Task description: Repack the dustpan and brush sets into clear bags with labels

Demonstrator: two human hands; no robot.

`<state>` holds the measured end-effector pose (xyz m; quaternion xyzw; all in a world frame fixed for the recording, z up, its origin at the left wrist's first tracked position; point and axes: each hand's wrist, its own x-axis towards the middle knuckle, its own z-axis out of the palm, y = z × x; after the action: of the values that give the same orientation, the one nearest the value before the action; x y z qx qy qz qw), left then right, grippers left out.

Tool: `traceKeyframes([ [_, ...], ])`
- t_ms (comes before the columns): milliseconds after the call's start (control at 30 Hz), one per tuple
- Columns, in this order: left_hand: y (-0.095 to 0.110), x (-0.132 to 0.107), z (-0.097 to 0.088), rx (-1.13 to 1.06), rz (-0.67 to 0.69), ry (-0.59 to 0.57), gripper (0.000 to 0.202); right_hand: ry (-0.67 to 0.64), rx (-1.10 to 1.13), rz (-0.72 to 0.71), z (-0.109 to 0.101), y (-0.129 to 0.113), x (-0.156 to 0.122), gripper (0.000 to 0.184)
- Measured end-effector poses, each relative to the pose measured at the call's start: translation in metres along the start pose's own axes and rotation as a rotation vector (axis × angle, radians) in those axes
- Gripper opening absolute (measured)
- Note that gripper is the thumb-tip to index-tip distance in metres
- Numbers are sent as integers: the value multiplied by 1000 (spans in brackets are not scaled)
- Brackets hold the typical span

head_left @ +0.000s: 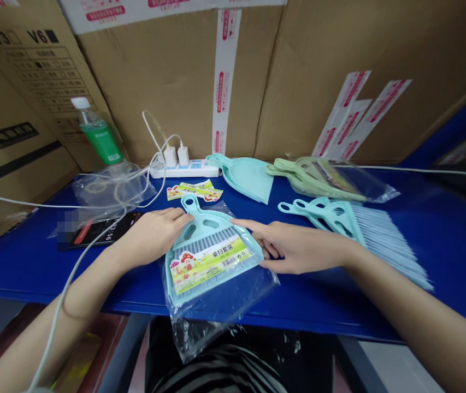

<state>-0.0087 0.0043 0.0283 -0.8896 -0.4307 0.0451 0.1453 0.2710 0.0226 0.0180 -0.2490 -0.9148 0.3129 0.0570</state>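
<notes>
A teal mini dustpan and brush set (206, 251) with a mushroom-print label card lies in a clear plastic bag (216, 311) on the blue table (454, 245). The bag's open end hangs over the table's front edge. My left hand (154, 232) rests against the set's left side near the handle, fingers curled onto it. My right hand (294, 245) lies at the set's right edge, forefinger stretched out along the top of the dustpan, other fingers curled at the bag.
Loose teal brushes (364, 226) lie at right, a stack of teal dustpans (247, 177) behind, bagged green sets (326, 180) beyond. Label cards (194, 191), a power strip (186, 166) with chargers, a phone (97, 229), empty bags (112, 188) and a green bottle (97, 134) sit left. Cardboard boxes form the back wall.
</notes>
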Motion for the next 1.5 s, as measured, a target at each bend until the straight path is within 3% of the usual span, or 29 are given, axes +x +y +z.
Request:
traceKeyframes([
  [800,-1,0,0,41,-45,-1,20,7,58,9,1,-1,0,69],
  [967,0,0,-1,43,-38,0,20,-31,133,68,-2,0,1,79],
  [1167,0,0,-1,50,-34,17,19,125,41,85,1,4,5,57],
  [1500,1,0,-2,64,-50,-6,20,271,31,33,13,9,17,41],
])
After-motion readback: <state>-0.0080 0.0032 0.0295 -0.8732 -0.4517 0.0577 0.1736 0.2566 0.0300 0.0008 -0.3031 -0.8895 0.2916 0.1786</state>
